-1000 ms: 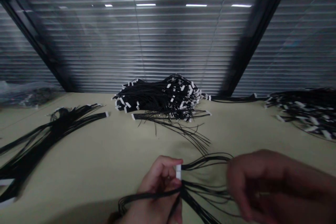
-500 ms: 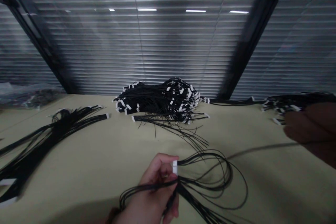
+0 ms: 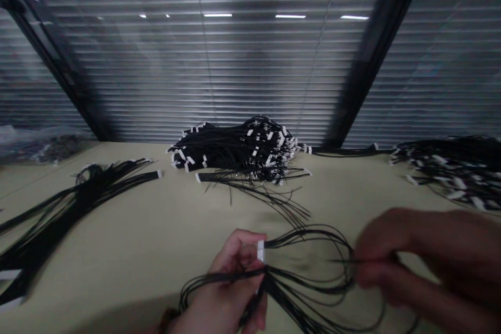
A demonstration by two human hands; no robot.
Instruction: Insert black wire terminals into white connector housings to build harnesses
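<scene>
My left hand (image 3: 233,282) is closed around a wire harness, its fingers pinching a white connector (image 3: 261,251). Thin black wires (image 3: 309,235) leave the connector to the right and loop back toward the palm; more strands hang over the wrist and down to the lower right. To the right, my right hand (image 3: 415,266), blurred by motion, is closed with thumb and fingertips pinching a single thin black wire (image 3: 340,260). The wire's loose end points left, toward the connector but apart from it. The rest of that wire is partly hidden by the hand.
A big pile of black harnesses (image 3: 235,146) with white connectors lies at the back by the blinds. Another pile (image 3: 457,167) is at the right, a bundle (image 3: 82,198) at the left. Nearer lies a loose harness (image 3: 250,190). A clear plastic bag (image 3: 43,143) sits far left.
My right hand has moved left and down from the right edge, bringing the wire's end near the harness. The right-hand pile now shows more. My left hand stays almost still.
</scene>
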